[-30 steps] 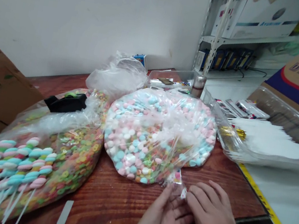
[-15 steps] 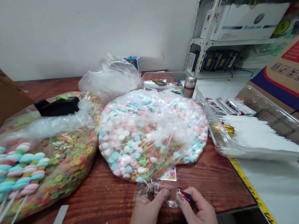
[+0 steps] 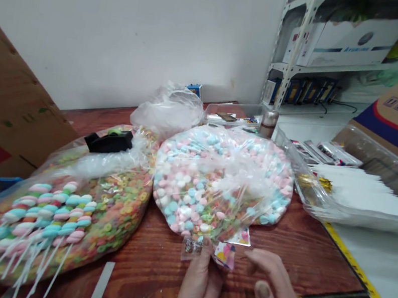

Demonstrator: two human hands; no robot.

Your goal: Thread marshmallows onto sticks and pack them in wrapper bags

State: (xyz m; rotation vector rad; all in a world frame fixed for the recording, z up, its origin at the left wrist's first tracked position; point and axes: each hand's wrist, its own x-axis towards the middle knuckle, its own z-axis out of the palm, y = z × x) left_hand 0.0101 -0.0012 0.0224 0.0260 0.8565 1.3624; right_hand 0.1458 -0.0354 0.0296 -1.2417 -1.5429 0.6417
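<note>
hands: left hand [image 3: 199,286] pinches clear packet [image 3: 192,248], right hand [image 3: 274,294] open

Small clear cellophane packet [image 3: 192,247], silvery contents inside, pinched upright by the left hand [image 3: 199,286] just below the large clear bag of pastel marshmallows [image 3: 216,182]. Pastel printed paper card [image 3: 225,255] just beside packet's right edge. Right hand [image 3: 273,296] open, near card, apparently not touching.
</note>
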